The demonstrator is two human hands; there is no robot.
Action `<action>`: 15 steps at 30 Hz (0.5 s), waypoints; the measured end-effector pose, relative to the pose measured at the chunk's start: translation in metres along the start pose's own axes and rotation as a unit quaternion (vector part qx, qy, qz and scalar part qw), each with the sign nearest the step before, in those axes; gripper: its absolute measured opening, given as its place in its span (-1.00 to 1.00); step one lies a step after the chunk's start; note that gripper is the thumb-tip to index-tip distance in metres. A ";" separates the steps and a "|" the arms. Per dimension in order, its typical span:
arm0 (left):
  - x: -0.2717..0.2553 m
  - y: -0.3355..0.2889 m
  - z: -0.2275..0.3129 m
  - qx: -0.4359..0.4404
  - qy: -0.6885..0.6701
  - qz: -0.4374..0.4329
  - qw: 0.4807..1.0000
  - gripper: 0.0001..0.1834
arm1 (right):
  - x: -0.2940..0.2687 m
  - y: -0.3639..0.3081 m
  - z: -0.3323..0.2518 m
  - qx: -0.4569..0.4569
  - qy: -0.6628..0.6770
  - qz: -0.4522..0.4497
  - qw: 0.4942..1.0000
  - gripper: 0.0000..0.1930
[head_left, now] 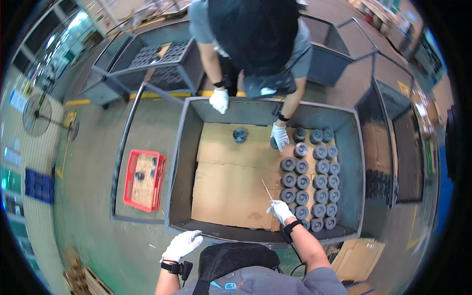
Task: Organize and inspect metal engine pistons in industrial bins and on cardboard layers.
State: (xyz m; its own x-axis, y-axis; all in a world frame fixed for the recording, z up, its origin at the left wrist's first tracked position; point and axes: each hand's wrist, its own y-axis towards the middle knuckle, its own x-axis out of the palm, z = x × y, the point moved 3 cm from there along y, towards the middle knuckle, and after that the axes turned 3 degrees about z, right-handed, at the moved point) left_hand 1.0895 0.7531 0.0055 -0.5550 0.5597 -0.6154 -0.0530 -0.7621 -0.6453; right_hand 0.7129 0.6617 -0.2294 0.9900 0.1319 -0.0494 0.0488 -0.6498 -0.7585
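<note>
Gloves on both hands. Right hand (281,210) reaches into the grey metal bin (183,162), fingers pinched shut on a thin pale stick (267,190) that angles up and away from the palm. Stick sits just over the near end of the rows of dark round metal parts (309,179), which fill the bin's right side on the cardboard liner (231,172). Stick looks light and stiff (probably snaps if bent), best held low near the hand end as now. Left hand (183,244) hangs outside the bin's near wall, fingers loosely together, holding nothing. Co-worker's gloved hand (280,135) touches a part at the far end; a red crate (144,180) stands left.
</note>
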 end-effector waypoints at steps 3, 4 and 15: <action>0.005 -0.001 -0.027 -0.031 -0.074 -0.017 0.997 -0.40 | 0.012 0.010 -0.013 0.047 -0.043 -0.030 0.997 -0.74; -0.001 0.004 -0.034 -0.046 -0.123 -0.032 0.991 -0.39 | 0.017 0.017 -0.016 0.047 -0.019 -0.051 0.997 -0.75; -0.057 0.189 -0.156 -0.228 -0.140 0.321 0.908 -0.06 | 0.074 0.119 -0.107 0.047 -0.007 -0.044 0.998 -0.79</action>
State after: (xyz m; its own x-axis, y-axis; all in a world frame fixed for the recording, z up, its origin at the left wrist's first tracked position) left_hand 1.2410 0.6277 -0.1519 -0.5434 -0.1063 -0.8327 0.6704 -0.6520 -0.3542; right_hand 0.8059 0.5142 -0.2534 0.9805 0.1962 0.0121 0.1226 -0.5624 -0.8178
